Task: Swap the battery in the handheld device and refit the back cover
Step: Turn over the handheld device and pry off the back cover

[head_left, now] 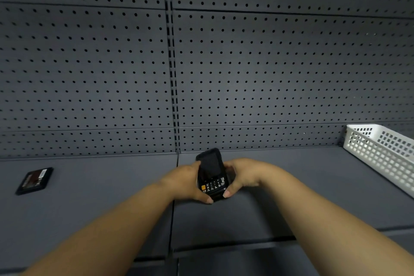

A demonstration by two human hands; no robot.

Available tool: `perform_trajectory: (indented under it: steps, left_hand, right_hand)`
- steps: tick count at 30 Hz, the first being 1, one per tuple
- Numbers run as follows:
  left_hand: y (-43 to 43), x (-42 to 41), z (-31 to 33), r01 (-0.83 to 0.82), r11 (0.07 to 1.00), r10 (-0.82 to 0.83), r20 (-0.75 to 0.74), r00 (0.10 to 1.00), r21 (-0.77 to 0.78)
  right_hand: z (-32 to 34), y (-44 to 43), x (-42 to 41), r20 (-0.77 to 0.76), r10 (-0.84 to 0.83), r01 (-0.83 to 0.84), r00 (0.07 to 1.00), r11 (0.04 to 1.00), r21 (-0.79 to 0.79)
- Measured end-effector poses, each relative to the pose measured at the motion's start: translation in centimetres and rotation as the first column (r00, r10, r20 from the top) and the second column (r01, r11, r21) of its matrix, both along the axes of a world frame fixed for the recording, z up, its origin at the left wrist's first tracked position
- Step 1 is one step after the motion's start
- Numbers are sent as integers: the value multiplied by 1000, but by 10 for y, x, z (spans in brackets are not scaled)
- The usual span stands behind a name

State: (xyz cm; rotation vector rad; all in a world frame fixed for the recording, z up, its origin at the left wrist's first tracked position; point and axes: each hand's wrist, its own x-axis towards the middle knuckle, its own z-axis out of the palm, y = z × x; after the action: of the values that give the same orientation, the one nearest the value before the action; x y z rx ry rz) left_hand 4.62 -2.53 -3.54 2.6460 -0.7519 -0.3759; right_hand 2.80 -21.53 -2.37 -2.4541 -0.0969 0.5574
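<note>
A black handheld device [210,169] with a dark screen and a small keypad faces up, held just above the grey shelf near its middle. My left hand [186,182] grips its left side and my right hand [243,177] grips its right side, thumbs at the lower corners. The back of the device is hidden. A flat black battery [34,180] with a dark red label lies alone on the shelf at the far left, well away from both hands.
A white perforated plastic basket [380,154] stands at the right end of the shelf [100,197]. A grey pegboard wall [201,63] rises right behind the shelf. A seam splits the shelf under the device.
</note>
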Motion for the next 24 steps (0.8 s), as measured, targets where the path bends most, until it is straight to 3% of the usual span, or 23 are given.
perform_trajectory:
  steps: [6, 11, 24]
  left_hand:
    - [-1, 4, 1, -20, 1000, 20, -20, 1000, 12]
    - [-3, 3, 4, -14, 999, 16, -42, 999, 39]
    - [-14, 3, 7, -41, 997, 31, -147, 989, -66]
  right_hand:
    - [4, 6, 2, -35, 0, 7, 999, 979, 202]
    - [13, 8, -3, -50, 14, -1, 999, 966, 257]
    - [19, 1, -12, -68, -81, 104, 994, 880, 463]
